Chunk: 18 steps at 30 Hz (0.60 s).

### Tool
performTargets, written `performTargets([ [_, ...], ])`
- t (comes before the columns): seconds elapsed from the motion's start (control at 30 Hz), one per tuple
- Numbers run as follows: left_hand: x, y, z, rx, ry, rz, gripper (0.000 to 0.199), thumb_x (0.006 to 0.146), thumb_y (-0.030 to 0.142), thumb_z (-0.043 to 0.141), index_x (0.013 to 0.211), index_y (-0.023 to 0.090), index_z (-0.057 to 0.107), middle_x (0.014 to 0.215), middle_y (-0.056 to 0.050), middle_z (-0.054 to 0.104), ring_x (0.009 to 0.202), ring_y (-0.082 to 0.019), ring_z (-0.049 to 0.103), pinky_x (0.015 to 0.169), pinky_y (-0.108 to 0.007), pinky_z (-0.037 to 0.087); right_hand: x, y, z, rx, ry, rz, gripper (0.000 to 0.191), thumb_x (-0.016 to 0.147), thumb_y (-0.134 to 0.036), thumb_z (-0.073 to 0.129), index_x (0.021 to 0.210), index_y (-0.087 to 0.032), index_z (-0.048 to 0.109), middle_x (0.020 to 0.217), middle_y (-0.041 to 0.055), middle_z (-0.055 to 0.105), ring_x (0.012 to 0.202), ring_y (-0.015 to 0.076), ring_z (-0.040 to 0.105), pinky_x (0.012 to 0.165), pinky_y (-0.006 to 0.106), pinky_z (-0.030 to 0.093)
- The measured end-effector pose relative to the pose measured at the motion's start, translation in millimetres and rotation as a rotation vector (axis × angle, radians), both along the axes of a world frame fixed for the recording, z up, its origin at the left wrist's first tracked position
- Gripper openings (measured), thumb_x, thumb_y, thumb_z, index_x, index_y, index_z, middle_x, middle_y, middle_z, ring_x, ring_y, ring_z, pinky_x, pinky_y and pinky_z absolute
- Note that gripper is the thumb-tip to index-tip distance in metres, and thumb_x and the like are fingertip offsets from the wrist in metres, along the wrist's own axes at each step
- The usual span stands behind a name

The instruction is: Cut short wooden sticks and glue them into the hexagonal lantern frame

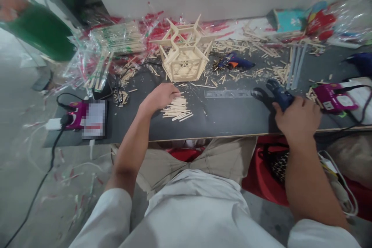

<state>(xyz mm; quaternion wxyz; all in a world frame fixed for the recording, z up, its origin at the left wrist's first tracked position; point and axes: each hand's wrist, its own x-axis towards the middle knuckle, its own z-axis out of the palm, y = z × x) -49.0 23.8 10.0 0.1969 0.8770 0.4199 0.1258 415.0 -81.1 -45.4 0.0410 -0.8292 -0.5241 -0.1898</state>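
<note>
My left hand (164,95) is at the upper left edge of a pile of short wooden sticks (177,108), its fingers curled down together; whatever they pinch is hidden. To the right, my right hand (300,118) is wrapped round a dark blue hand tool (280,95) with a jaw-like head, held just over the table. Its exact kind is unclear. Between the hands lies a clear ruler (232,93). Beyond the pile stands a many-sided wooden stick frame (186,64), built in tiers with pointed tips.
A blue glue gun (236,61) lies among stick scraps. Plastic-wrapped stick bundles (119,38) fill the back left. A phone (94,120) sits by a purple power strip (76,115); another purple power strip (335,97) is at right. A person's green sleeve (40,27) shows at upper left.
</note>
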Motion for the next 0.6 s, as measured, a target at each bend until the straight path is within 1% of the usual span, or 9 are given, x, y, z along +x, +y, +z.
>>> performTargets([
  [0.1, 0.8, 0.9, -0.9, -0.034, 0.005, 0.002, 0.035, 0.104, 0.035, 0.055, 0.095, 0.018, 0.084, 0.101, -0.011, 0.083, 0.097, -0.028, 0.075, 0.092, -0.037, 0.055, 21.6, 1.9, -23.8, 0.082, -0.023, -0.001, 0.056, 0.096, -0.041, 0.075, 0.136, -0.005, 0.065, 0.120, 0.0340, 0.069, 0.117, 0.0465, 0.061, 0.089, 0.053, 0.045],
  [0.2, 1.7, 0.4, -0.5, -0.072, -0.040, -0.016, 0.034, 0.105, 0.037, 0.057, 0.097, 0.019, 0.085, 0.102, -0.009, 0.085, 0.096, -0.026, 0.076, 0.089, -0.034, 0.054, 29.9, 6.4, -34.2, 0.095, -0.015, -0.016, 0.059, 0.097, -0.045, 0.075, 0.141, -0.008, 0.062, 0.123, 0.0347, 0.068, 0.122, 0.0482, 0.059, 0.088, 0.054, 0.043],
  [0.33, 4.0, -0.4, -0.4, -0.046, -0.078, -0.025, 0.033, 0.105, 0.037, 0.058, 0.091, 0.020, 0.084, 0.095, -0.009, 0.084, 0.091, -0.024, 0.075, 0.087, -0.033, 0.054, 30.5, 12.4, -33.0, 0.038, 0.030, -0.087, 0.067, 0.097, -0.045, 0.078, 0.146, -0.003, 0.060, 0.131, 0.0408, 0.064, 0.129, 0.0498, 0.057, 0.091, 0.056, 0.040],
  [0.47, 9.0, -3.3, 0.7, -0.047, -0.102, 0.013, 0.032, 0.105, 0.034, 0.057, 0.093, 0.018, 0.082, 0.092, -0.008, 0.083, 0.086, -0.022, 0.074, 0.081, -0.030, 0.051, 27.6, 19.4, -29.6, -0.023, 0.094, -0.153, 0.073, 0.098, -0.042, 0.077, 0.151, 0.003, 0.056, 0.135, 0.0446, 0.058, 0.133, 0.0485, 0.055, 0.090, 0.055, 0.036],
  [0.53, 12.4, -5.7, 2.1, -0.053, -0.106, 0.026, 0.033, 0.106, 0.033, 0.056, 0.093, 0.018, 0.082, 0.091, -0.007, 0.082, 0.083, -0.021, 0.073, 0.078, -0.029, 0.050, 25.3, 22.7, -30.1, -0.030, 0.136, -0.176, 0.077, 0.098, -0.041, 0.075, 0.155, 0.006, 0.053, 0.137, 0.0463, 0.056, 0.133, 0.0496, 0.054, 0.091, 0.056, 0.035],
  [0.6, 15.3, -7.9, 3.8, -0.054, -0.110, 0.025, 0.033, 0.106, 0.034, 0.056, 0.093, 0.018, 0.081, 0.091, -0.007, 0.082, 0.081, -0.020, 0.072, 0.076, -0.028, 0.049, 22.8, 24.9, -31.6, -0.011, 0.163, -0.170, 0.080, 0.097, -0.039, 0.073, 0.159, 0.007, 0.050, 0.139, 0.0475, 0.055, 0.133, 0.0515, 0.053, 0.094, 0.058, 0.036],
])
